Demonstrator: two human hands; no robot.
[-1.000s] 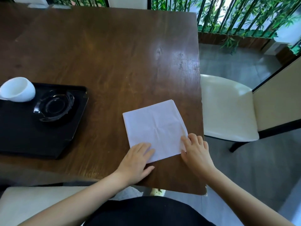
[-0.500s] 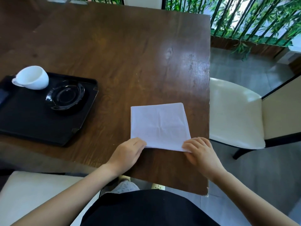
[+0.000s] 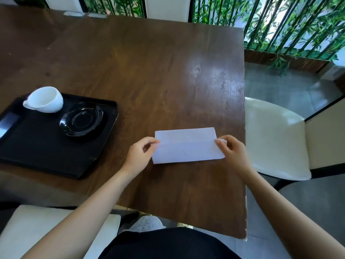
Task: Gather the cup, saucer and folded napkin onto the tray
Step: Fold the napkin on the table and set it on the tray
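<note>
Pinch grips on both ends of the napkin: left hand has thumb and forefinger closed on the left end of the lifted flap, right hand does the same on the right end. Near half of the white paper napkin is being carried over toward its far edge, so the fold looks mid-way, not yet creased. It lies on the wooden table, centre-right of frame, close to the table's right edge.

Risks from here, as I read it:
- flap edges land skewed if one hand leads the other, giving a crooked fold
- thin paper could tear or crumple if the pinch drags instead of lifts
- napkin sits near the table's right side, so a sideways slide while creasing could push it off toward the cream chair

Black tray at mid-left of frame, well apart from the napkin. On it: white cup tipped on its side at the tray's far left, and black saucer just beside it, flat, with nothing on it. Cup is not on the saucer. Napkin is the one item not yet on the tray.
</note>
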